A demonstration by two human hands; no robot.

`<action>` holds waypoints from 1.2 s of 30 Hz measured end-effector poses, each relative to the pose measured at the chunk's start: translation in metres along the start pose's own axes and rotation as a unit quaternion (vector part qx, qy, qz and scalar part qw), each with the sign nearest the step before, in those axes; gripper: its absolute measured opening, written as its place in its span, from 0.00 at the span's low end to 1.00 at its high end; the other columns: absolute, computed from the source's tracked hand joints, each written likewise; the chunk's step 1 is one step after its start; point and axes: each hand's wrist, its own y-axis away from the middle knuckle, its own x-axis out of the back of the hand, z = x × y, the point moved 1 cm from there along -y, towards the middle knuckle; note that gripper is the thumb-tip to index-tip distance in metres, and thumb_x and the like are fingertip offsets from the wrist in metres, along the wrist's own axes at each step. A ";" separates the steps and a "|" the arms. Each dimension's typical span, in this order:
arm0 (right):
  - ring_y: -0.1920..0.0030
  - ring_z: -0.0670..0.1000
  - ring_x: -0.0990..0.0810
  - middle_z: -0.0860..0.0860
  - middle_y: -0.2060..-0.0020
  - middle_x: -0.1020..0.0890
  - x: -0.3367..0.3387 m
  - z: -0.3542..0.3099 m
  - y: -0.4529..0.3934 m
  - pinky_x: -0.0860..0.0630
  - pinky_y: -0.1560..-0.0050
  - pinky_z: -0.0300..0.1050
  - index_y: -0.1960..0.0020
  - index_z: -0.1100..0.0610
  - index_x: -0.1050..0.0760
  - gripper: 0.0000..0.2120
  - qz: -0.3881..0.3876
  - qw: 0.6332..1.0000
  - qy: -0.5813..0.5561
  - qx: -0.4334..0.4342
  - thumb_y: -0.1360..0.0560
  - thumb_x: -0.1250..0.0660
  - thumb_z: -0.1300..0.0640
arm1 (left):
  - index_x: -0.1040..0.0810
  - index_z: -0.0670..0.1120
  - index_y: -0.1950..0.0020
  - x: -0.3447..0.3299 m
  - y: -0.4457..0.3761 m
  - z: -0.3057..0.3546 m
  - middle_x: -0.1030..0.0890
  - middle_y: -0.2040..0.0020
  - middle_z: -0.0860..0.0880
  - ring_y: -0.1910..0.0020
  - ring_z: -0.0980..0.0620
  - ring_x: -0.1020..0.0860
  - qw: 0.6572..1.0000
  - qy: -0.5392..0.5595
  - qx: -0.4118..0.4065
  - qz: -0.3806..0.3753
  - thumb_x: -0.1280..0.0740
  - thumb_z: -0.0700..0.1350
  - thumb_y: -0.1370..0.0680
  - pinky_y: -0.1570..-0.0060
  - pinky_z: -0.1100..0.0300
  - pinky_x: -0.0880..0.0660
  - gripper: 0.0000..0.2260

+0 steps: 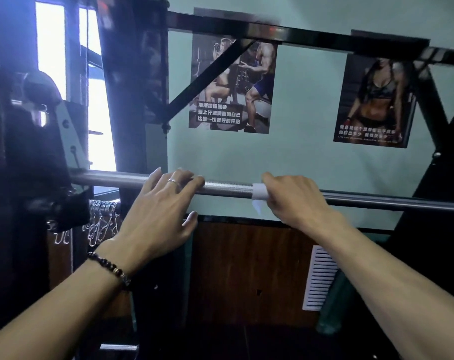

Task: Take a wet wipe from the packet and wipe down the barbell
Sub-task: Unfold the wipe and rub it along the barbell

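The right hand (pixel 296 201) curls closed over the barbell (pixel 228 189), pinching a wet wipe (pixel 259 192) wrapped round it just left of the fingers, probably for all-round contact; the left hand (pixel 158 211) rests spread and empty-fingered on the bar, steadying it

Dim room, and the window (pixel 52 48) at upper left is blown out to white glare. The rack (pixel 132 74) beside it sits in deep shadow. Soft blur overall, wide-angle bending at the edges, bottom corners nearly black.
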 end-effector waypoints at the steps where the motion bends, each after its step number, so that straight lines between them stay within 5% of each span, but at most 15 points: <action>1: 0.65 0.62 0.24 0.55 0.61 0.19 -0.001 -0.010 -0.005 0.40 0.70 0.47 0.54 0.55 0.37 0.10 -0.004 1.000 0.001 0.001 0.29 0.36 0.62 | 0.30 0.47 0.35 -0.001 -0.001 0.004 0.24 0.39 0.44 0.40 0.41 0.25 1.000 0.004 -0.006 0.003 0.30 0.47 0.31 0.30 0.41 0.38 0.26; 6: 0.69 0.60 0.24 0.53 0.64 0.21 -0.004 -0.020 -0.006 0.43 0.74 0.45 0.57 0.54 0.39 0.14 0.021 0.999 0.010 0.034 0.28 0.32 0.57 | 0.30 0.47 0.35 -0.005 -0.010 0.022 0.24 0.38 0.42 0.37 0.40 0.26 1.000 0.013 -0.019 0.008 0.30 0.47 0.31 0.31 0.39 0.37 0.26; 12: 0.67 0.59 0.23 0.53 0.63 0.21 -0.002 0.048 0.034 0.29 0.70 0.48 0.54 0.56 0.32 0.07 0.023 0.999 0.025 -0.037 0.26 0.34 0.56 | 0.30 0.45 0.35 -0.012 -0.017 0.038 0.23 0.40 0.42 0.43 0.40 0.23 0.999 0.029 -0.042 0.019 0.29 0.47 0.32 0.32 0.38 0.36 0.27; 16: 0.62 0.61 0.21 0.53 0.60 0.19 -0.004 0.015 0.012 0.35 0.68 0.47 0.52 0.56 0.30 0.14 0.014 1.000 -0.012 -0.011 0.26 0.35 0.46 | 0.29 0.45 0.34 -0.010 -0.020 0.045 0.23 0.40 0.41 0.44 0.39 0.23 0.999 0.030 -0.035 0.009 0.29 0.47 0.32 0.31 0.38 0.37 0.26; 23: 0.64 0.62 0.22 0.54 0.60 0.19 -0.003 0.064 0.036 0.27 0.67 0.50 0.52 0.56 0.33 0.09 -0.016 0.999 -0.004 -0.028 0.25 0.35 0.54 | 0.29 0.46 0.35 -0.012 -0.027 0.053 0.22 0.39 0.43 0.42 0.40 0.23 0.999 0.031 -0.042 0.001 0.30 0.48 0.30 0.30 0.38 0.38 0.25; 28: 0.61 0.61 0.21 0.54 0.59 0.19 -0.006 0.066 0.039 0.36 0.68 0.47 0.51 0.56 0.31 0.14 0.001 1.000 0.013 -0.027 0.26 0.33 0.47 | 0.30 0.46 0.35 -0.018 -0.035 0.080 0.23 0.40 0.43 0.45 0.40 0.23 0.998 0.047 -0.052 0.007 0.30 0.47 0.30 0.31 0.39 0.38 0.25; 32: 0.65 0.60 0.21 0.54 0.61 0.20 -0.014 0.055 0.030 0.39 0.70 0.47 0.51 0.57 0.32 0.10 0.011 1.000 0.008 0.017 0.27 0.33 0.54 | 0.29 0.45 0.35 -0.026 -0.043 0.109 0.23 0.40 0.43 0.44 0.40 0.23 0.998 0.030 -0.048 0.005 0.30 0.47 0.31 0.32 0.39 0.37 0.25; 36: 0.63 0.59 0.22 0.53 0.60 0.22 -0.014 0.116 0.061 0.37 0.70 0.48 0.51 0.56 0.34 0.09 0.016 0.999 0.026 0.027 0.27 0.34 0.58 | 0.30 0.45 0.35 -0.028 -0.048 0.133 0.23 0.39 0.43 0.44 0.39 0.23 1.000 0.006 -0.018 -0.001 0.29 0.46 0.31 0.31 0.38 0.38 0.26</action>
